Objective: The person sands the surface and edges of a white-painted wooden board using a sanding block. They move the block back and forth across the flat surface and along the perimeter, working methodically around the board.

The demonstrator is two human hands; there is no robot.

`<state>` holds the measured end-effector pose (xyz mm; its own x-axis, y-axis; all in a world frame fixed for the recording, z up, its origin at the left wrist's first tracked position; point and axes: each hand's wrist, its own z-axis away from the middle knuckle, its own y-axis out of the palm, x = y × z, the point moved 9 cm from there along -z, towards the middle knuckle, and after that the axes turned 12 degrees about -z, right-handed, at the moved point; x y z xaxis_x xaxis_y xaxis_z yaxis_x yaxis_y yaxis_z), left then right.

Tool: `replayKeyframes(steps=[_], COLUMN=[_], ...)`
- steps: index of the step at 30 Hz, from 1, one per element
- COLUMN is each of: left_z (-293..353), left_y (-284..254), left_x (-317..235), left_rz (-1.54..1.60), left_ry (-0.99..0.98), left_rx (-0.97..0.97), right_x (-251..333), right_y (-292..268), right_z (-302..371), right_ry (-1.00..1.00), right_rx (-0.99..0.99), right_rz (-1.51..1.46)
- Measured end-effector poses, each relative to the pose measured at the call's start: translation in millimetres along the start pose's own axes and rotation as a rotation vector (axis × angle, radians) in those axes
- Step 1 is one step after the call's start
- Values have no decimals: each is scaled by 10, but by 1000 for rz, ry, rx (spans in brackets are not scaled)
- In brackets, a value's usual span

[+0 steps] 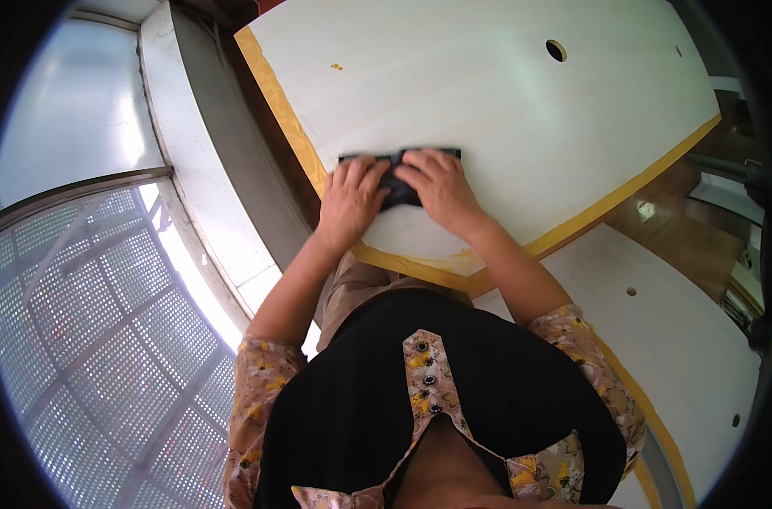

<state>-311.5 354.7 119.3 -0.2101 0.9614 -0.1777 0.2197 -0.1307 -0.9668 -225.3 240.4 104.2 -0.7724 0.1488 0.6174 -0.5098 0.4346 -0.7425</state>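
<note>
Near the front left corner of a white tabletop with a yellow edge (454,93), both hands are on a black, flat piece with straight edges (400,197). It looks like a folded cloth or sheet; blur hides its exact kind. My left hand (352,197) grips its left side, fingers curled over the top. My right hand (441,188) holds the right side, fingers bent and knuckles raised. Between the hands the piece is creased, and it lies against the white surface. My fingers cover part of it.
The tabletop has a round hole (556,51) and small yellow marks (337,67). A second white board with yellow edging (674,314) stands lower at my right. On the left are a window ledge (208,144) and a perforated metal screen (106,339). Brown flooring (657,212) shows at right.
</note>
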Motion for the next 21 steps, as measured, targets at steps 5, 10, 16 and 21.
replayKeyframes(steps=[5, 10, 16, 21], left_z=[-827, -1283, -1552, -1834], left_y=[53, -81, -287, -323], left_x=[295, 729, 1224, 1177], left_rz=[151, 296, 219, 210], left_ry=[9, 5, -41, 132], left_rx=[-62, -89, -133, -72], right_x=[-519, -689, -401, -353], right_y=[-240, -364, -388, -572], right_z=[-736, -1120, -1244, -1208], right_ry=[90, 166, 96, 128], right_rx=[-185, -258, -198, -218], right_rz=[52, 94, 40, 22])
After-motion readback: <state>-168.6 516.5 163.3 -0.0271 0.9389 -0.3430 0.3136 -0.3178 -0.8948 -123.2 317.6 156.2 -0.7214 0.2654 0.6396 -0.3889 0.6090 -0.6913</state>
